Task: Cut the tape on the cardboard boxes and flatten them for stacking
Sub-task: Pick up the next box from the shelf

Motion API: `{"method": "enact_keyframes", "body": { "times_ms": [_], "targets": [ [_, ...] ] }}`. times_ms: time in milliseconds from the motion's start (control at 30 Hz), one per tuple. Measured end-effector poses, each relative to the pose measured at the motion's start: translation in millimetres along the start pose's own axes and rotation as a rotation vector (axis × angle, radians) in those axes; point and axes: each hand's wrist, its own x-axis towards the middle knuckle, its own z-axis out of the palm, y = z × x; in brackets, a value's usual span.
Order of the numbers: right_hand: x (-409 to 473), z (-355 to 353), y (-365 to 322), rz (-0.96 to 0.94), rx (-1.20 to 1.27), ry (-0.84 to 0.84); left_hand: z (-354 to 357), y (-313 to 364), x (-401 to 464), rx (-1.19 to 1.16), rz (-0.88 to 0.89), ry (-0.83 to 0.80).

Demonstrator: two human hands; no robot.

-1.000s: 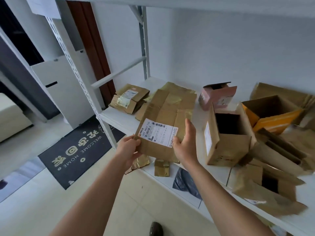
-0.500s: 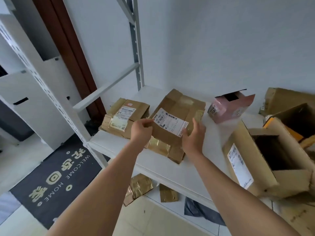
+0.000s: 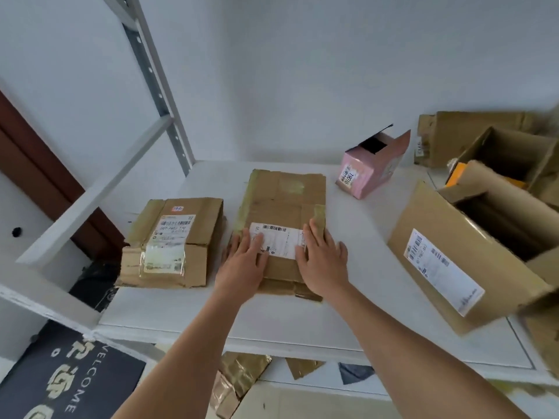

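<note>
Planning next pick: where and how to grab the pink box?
Grip the pink box across its two long side walls, coming from above and the front. It lies tilted, open flaps facing up and back, so the flaps look flimsy; the closed labelled end faces the person.

A flattened brown cardboard box [image 3: 284, 207] lies flat on the white shelf [image 3: 348, 297], its long side running away from the viewer, with a white shipping label near its front end and yellowed tape along its edges. Just left of it lies a second flattened box [image 3: 178, 237], creased and labelled. Right of it stand a small pink box [image 3: 369, 167] with open flaps and, nearer, a large open carton [image 3: 453, 255] tipped sideways.
</note>
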Motion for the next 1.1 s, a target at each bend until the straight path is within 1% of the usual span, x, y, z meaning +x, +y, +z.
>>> {"method": "enact_keyframes", "body": {
  "times_ms": [100,233,300,400,467,533,567,600,633,667,733,767,800,833,867,933,967,1033,1067,1100],
  "targets": [
    [1.5,-0.4,-2.4,0.022,-0.028,-0.067,-2.5,2.9,-3.1,0.037,-0.004,-0.047],
    [-0.8,-26.1,-10.0,0.049,-0.070,-0.237,-18.4,11.9,-7.4,0.195,-0.023,-0.124],
    [-12.5,-46.8,-18.0,0.043,-0.060,-0.223,-32.7,14.6,-8.0,0.281,-0.015,-0.140],
    [-46.0,-80.9,-24.3,-0.021,-0.105,-0.047,-51.9,22.8,-12.3,0.290,0.032,-0.045],
    [-71.6,-106.2,-19.7,-0.040,-0.182,0.123,-62.3,33.5,-18.5,0.279,0.080,0.030],
    [-96.6,-134.5,-6.1,-0.005,-0.247,0.334,-70.8,49.4,-25.4,0.269,0.132,0.078],
    [-107.4,-148.4,3.2,0.051,-0.297,0.427,-74.2,59.2,-28.3,0.259,0.160,0.089],
    [-116.7,-162.2,13.8,0.134,-0.351,0.482,-76.5,69.8,-31.6,0.249,0.186,0.085],
    [-124.0,-175.9,25.2,0.237,-0.386,0.485,-77.4,80.9,-35.3,0.237,0.212,0.070],
    [-129.4,-188.8,35.8,0.341,-0.392,0.439,-77.0,91.9,-39.8,0.214,0.238,0.048],
    [-135.3,-205.0,52.4,0.472,-0.349,0.277,-72.8,112.5,-49.6,0.118,0.292,0.000],
    [-137.9,-209.4,58.3,0.483,-0.332,0.205,-69.5,122.3,-54.5,0.055,0.312,-0.021],
    [-140.8,-212.8,63.0,0.466,-0.307,0.167,-65.4,131.2,-59.9,-0.014,0.316,-0.049],
    [-143.7,-215.5,67.3,0.437,-0.251,0.181,-62.0,140.1,-65.6,-0.099,0.297,-0.078],
    [-147.4,-218.2,70.6,0.409,-0.162,0.243,-59.1,147.9,-70.4,-0.206,0.252,-0.100],
    [-154.4,-228.2,78.3,0.345,0.057,0.404,-54.5,162.5,-80.1,-0.485,0.084,-0.125],
    [-157.3,-236.2,83.4,0.309,0.165,0.450,-53.8,170.1,-85.2,-0.657,-0.023,-0.140],
    [-160.6,-254.6,95.8,0.254,0.428,0.485,-51.1,183.5,-88.9,-1.031,-0.275,-0.211],
    [-163.3,-264.4,103.5,0.236,0.554,0.480,-49.2,190.1,-91.2,-1.186,-0.367,-0.246],
    [-166.4,-273.5,112.8,0.226,0.650,0.475,-47.7,198.1,-93.7,-1.295,-0.397,-0.284]
  ]
}}
